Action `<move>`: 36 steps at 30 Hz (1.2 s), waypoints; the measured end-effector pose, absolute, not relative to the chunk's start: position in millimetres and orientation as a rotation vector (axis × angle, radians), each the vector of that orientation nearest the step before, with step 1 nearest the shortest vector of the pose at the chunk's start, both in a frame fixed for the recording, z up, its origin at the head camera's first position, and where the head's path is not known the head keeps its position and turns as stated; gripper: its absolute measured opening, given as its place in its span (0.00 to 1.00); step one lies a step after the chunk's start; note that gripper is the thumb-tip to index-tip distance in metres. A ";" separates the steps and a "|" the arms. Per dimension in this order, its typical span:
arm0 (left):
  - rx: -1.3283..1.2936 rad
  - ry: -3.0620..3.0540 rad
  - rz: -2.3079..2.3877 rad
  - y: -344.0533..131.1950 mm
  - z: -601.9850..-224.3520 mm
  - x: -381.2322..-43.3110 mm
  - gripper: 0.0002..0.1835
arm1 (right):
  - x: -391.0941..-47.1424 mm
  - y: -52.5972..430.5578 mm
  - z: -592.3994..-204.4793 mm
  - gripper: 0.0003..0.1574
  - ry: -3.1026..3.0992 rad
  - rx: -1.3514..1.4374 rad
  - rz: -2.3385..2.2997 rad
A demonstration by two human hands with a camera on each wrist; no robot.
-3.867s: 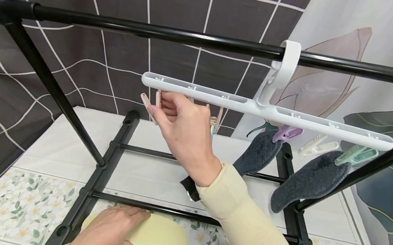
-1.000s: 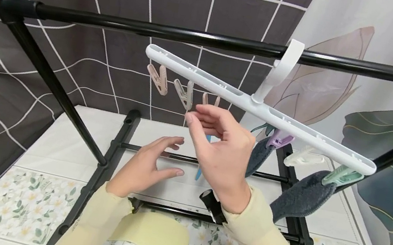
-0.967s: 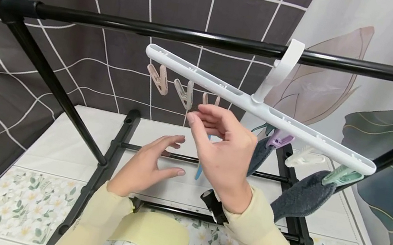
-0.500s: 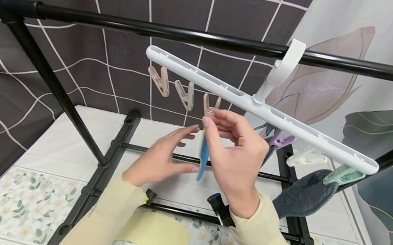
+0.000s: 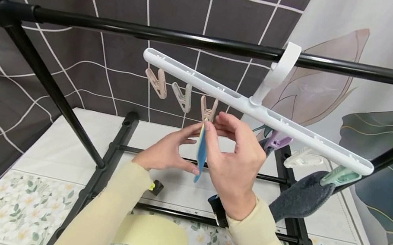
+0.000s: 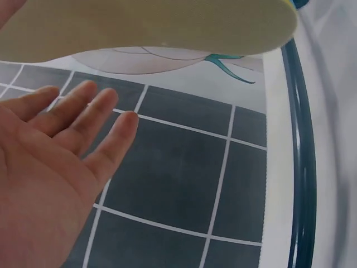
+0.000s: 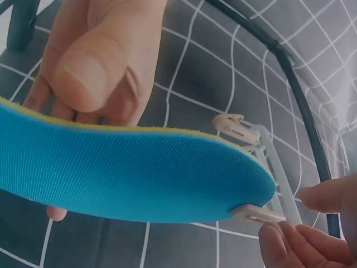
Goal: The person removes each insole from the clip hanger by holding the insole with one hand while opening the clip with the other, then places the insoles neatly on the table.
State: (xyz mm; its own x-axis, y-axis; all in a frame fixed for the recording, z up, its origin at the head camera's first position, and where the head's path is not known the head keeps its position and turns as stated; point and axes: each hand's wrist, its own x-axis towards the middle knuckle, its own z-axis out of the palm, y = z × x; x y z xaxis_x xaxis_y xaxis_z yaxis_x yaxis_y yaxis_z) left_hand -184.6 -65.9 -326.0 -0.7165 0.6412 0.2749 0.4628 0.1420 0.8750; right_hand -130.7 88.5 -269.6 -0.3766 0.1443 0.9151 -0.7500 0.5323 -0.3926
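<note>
A blue insole with a yellow edge hangs from a pinkish clothespin under the white hanger. Its blue face fills much of the right wrist view, where the clothespin bites its right end. My left hand is beside the insole, thumb and fingertips close to its edge. In the left wrist view those fingers are extended below the pale side of the insole. My right hand has its fingertips at the clothespin, thumb and fingers apart. Another pale yellow insole lies on the table.
The hanger tilts down to the right on a black rail. Two more clothespins, one pink and one grey, dangle at its left. Dark fuzzy insoles hang at its right from purple and green clothespins.
My right hand has left the leftmost clothespin for the one holding the blue insole. My left hand has risen from the table insole to the hanging one. The hanger has tipped down rightward.
</note>
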 end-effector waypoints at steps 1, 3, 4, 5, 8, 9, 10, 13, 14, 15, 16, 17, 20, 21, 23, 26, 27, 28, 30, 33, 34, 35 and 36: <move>1.097 2.228 1.626 -65.3 -327.8 -186.0 0.55 | -130.7 88.3 -269.9 0.14 -1.701 0.508 1.029; 1.102 2.196 1.641 -64.2 -330.9 -188.1 0.54 | -130.6 88.0 -270.1 0.15 -1.710 0.496 1.009; 1.099 2.182 1.647 -63.7 -331.9 -188.7 0.54 | -130.7 87.9 -270.3 0.16 -1.715 0.487 1.002; 1.097 2.172 1.653 -63.2 -332.9 -189.4 0.53 | -130.6 87.7 -270.2 0.17 -1.724 0.476 0.992; 1.085 2.149 1.677 -61.7 -335.7 -190.6 0.51 | -129.9 86.9 -270.1 0.19 -1.753 0.448 0.973; 1.083 2.141 1.683 -61.3 -336.5 -190.9 0.50 | -129.6 86.6 -269.7 0.19 -1.763 0.442 0.969; 1.085 2.136 1.690 -60.8 -337.2 -191.2 0.49 | -129.4 86.0 -269.3 0.20 -1.772 0.437 0.965; 1.102 2.114 1.715 -59.7 -339.0 -191.8 0.44 | -129.2 83.6 -267.9 0.21 -1.784 0.435 0.965; 1.111 2.109 1.720 -59.3 -339.4 -192.1 0.43 | -129.4 82.7 -267.5 0.22 -1.785 0.435 0.964; 1.119 2.105 1.723 -58.9 -339.8 -192.4 0.41 | -129.8 81.9 -267.1 0.22 -1.788 0.433 0.959; 1.125 2.103 1.726 -58.5 -340.2 -192.6 0.40 | -130.4 81.0 -267.0 0.22 -1.789 0.429 0.952; 1.128 2.101 1.730 -58.2 -340.6 -192.7 0.40 | -131.2 80.2 -267.1 0.23 -1.791 0.427 0.944; 1.130 2.099 1.736 -57.5 -341.1 -192.5 0.38 | -134.2 78.4 -267.9 0.23 -1.802 0.411 0.909; 1.130 2.089 1.743 -57.3 -341.3 -192.3 0.38 | -135.5 77.9 -268.3 0.23 -1.807 0.404 0.898; 1.126 2.077 1.752 -57.0 -341.4 -191.8 0.39 | -137.9 76.9 -269.3 0.23 -1.810 0.392 0.891; 1.115 2.058 1.764 -56.4 -340.9 -191.4 0.38 | -140.8 75.8 -270.2 0.21 -1.804 0.377 0.891; 1.107 2.061 1.762 -56.3 -340.9 -191.4 0.37 | -141.6 75.6 -270.2 0.21 -1.798 0.378 0.900; 1.097 2.067 1.759 -56.2 -340.8 -191.4 0.36 | -142.2 75.3 -270.2 0.20 -1.790 0.380 0.907; 1.077 2.084 1.749 -56.2 -340.3 -191.1 0.34 | -143.1 74.8 -269.8 0.20 -1.773 0.386 0.916; 1.056 2.111 1.729 -55.9 -340.0 -190.0 0.33 | -143.6 74.2 -268.9 0.19 -1.751 0.397 0.922; 1.055 2.114 1.727 -55.6 -339.7 -189.5 0.33 | -143.7 74.0 -268.4 0.19 -1.747 0.397 0.917; 1.052 2.112 1.729 -55.5 -339.5 -189.0 0.34 | -143.7 73.9 -268.0 0.18 -1.744 0.395 0.911; 1.053 2.105 1.736 -55.1 -339.3 -188.6 0.34 | -143.6 73.7 -267.7 0.18 -1.742 0.392 0.904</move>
State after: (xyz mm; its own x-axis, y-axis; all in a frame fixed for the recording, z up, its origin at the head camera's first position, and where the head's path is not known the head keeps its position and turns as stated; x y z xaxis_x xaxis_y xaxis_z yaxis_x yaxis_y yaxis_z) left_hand -188.6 -55.1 -339.3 -0.7204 0.6399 0.2674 0.3844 0.0475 0.9220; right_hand -143.6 73.7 -267.7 -0.3628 0.1686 0.9165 -0.6523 0.6564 -0.3789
